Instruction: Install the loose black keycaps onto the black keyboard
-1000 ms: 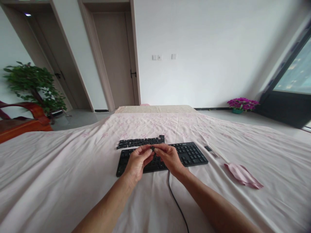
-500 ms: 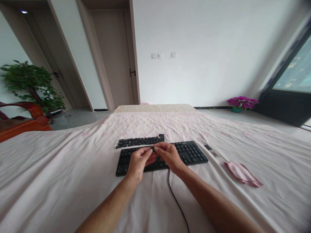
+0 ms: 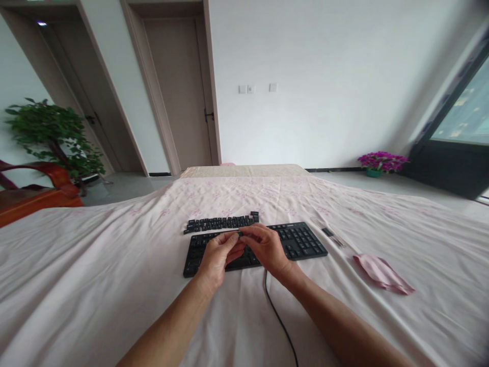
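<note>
A black keyboard lies on the cloth, its number pad to the right still full of keys. Over its middle my left hand and my right hand meet at the fingertips. Both are closed in a pinch on a small dark keycap, mostly covered by the fingers. Loose black keycaps are set out in rows just behind the keyboard. Part of the keyboard's left and middle is hidden under my hands.
A pale floral cloth with folds covers the table. A black cable runs from the keyboard toward me. To the right lie a small dark-handled tool with thin metal prongs and a folded pink cloth.
My right hand's fingers have shifted slightly around the keycap, with the thumb tucked lower. My left hand stays nearly in place; the keyboard and loose keycaps lie as before.
</note>
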`<control>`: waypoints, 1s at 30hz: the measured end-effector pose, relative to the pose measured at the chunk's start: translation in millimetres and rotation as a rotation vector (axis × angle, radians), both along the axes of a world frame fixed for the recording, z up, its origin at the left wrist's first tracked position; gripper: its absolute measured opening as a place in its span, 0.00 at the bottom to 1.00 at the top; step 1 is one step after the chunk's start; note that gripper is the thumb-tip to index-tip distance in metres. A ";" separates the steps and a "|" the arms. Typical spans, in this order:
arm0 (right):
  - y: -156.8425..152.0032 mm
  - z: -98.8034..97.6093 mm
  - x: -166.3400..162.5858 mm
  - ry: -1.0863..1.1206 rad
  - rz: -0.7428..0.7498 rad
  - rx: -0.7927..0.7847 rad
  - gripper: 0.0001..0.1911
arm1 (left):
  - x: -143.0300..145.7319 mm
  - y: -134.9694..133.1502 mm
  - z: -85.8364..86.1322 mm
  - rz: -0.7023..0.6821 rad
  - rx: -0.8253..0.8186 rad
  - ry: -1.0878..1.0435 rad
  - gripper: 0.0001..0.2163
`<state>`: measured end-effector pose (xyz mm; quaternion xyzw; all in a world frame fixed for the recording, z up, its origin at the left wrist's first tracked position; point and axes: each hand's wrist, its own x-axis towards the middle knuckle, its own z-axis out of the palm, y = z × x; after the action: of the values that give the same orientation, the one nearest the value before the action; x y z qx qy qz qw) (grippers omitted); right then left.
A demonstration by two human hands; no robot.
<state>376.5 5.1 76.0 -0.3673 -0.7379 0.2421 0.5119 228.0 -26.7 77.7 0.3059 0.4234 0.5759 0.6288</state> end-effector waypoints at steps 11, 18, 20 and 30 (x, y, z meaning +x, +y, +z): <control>-5.4 1.8 0.5 0.135 0.017 0.128 0.08 | 2.7 -3.9 0.2 0.171 0.333 0.303 0.11; -10.5 7.0 -1.7 0.215 0.029 0.144 0.01 | 0.9 -7.7 4.1 0.240 0.315 0.359 0.08; -11.0 7.6 -2.8 0.241 0.047 0.149 0.01 | 0.8 -8.8 4.5 0.253 0.334 0.378 0.08; -12.3 4.5 -4.4 0.302 0.051 0.148 0.01 | -4.0 -7.5 -2.0 0.360 0.606 0.661 0.06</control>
<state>372.2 -7.2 80.5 -0.2691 -0.6775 0.2525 0.6362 223.9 -34.2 75.7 0.5640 0.4599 0.6450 0.2333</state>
